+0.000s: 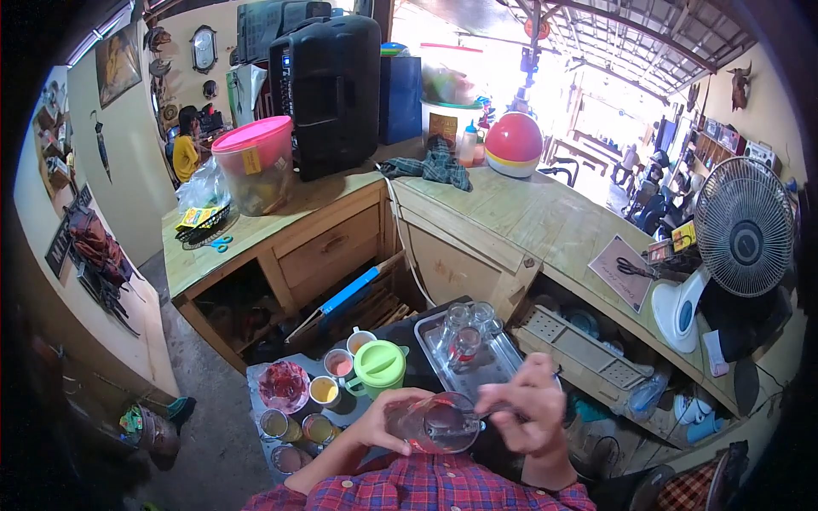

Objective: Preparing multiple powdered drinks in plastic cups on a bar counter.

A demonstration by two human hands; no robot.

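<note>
My left hand (pixel 394 418) is closed around a clear glass (pixel 444 423) with red markings, tipped so that its mouth faces right. At the rim, my right hand (pixel 527 409) has its fingers bent around a slim thing, perhaps a spoon handle, that reaches to the glass; its kind is not certain. Beyond the hands stands a light green lidded pitcher (pixel 379 365). Left of it are a cup with yellow contents (pixel 324 389), a cup with pink contents (pixel 339 363) and a bowl with dark red contents (pixel 283 387). Several filled glasses (pixel 321 429) stand nearer me.
A metal tray (pixel 441 377) holds several upturned glasses (pixel 464 343). Behind is a wooden counter (pixel 498 211) with a black speaker (pixel 326 96), a pink-lidded tub (pixel 254 172) and a red and white round container (pixel 514 144). A fan (pixel 743 236) and black scissors (pixel 631 267) are at right. A person in yellow (pixel 185 150) is far left.
</note>
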